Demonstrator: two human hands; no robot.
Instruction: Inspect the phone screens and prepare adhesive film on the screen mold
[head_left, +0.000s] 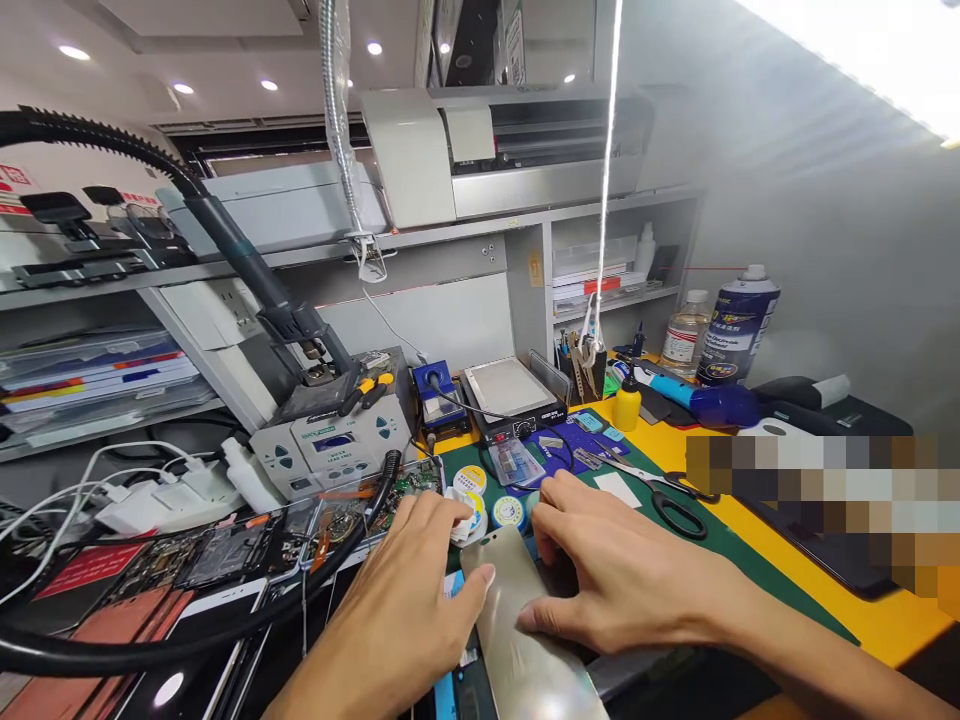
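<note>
From the head camera, both hands rest on a thin silvery phone panel (517,620) lying on the green work mat (720,540) at 6 o'clock in the picture. The left hand (409,600) lies flat and loosely spread, knuckles up, with its thumb tip pressed on the panel's left edge; the fingers reach toward 12 o'clock and touch a crumpled white scrap (459,515). The right hand (607,570) comes in from 4 o'clock, fingers curled down over the panel's upper right corner and thumb laid along its right edge. Neither hand is clenched; each pins the panel by its side, so the two stand a little apart with the shiny surface between them.

Just past the fingertips, at 12 o'clock, sit round solder tins (508,511) with yellow and blue labels whose print is too small to read. Black-handled scissors (660,495) lie at 2 o'clock from the right hand. Farther off at 1 o'clock stands a dark blue spray can (739,325) with white and yellow lettering that is not legible here, beside a clear bottle (684,340) with a white and red label. At 10 o'clock a grey hot-air station (330,445) carries a small brand line above its display, also unreadable. A yellow bottle (628,405) stands near the mat's far edge.
</note>
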